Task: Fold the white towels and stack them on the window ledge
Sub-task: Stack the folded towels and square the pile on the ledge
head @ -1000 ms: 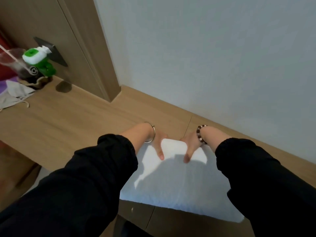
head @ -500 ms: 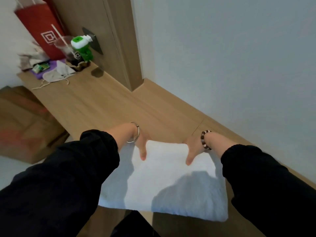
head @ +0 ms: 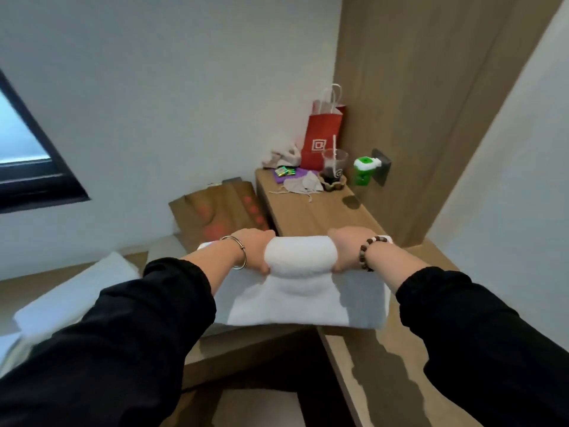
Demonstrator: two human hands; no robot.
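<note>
Both arms are stretched out forward in black sleeves, wrists roughly level and backs of the hands facing up. The left-hand grip (head: 257,251) and the right-hand grip (head: 346,246) are each clamped on the top fold of the white towel (head: 300,288), one on either side. The fingers curl over the far edge, and at least the left thumb is tucked underneath. The bit of towel between them bulges up into a fat roll, and the rest hangs down toward the camera in a flat folded slab.

The towel is held up in front of the body, over the near end of the wooden counter (head: 311,215). I honestly can't tell if its bottom edge is touching anything. There's a silver bangle (head: 238,252) on the left wrist and a bead bracelet (head: 366,254) on the right.

Off to the left, another white towel pile (head: 77,291) sits on the window ledge (head: 21,286), pretty blurry, below the dark-framed window (head: 34,167).

At the far end of the counter there's a red paper bag (head: 323,138), a plastic cup with a straw (head: 334,166) and some crumpled cloth (head: 303,184). A green plug-in gadget (head: 363,171) is stuck in the wall socket. A brown paper bag (head: 221,215) stands just beside the counter.
</note>
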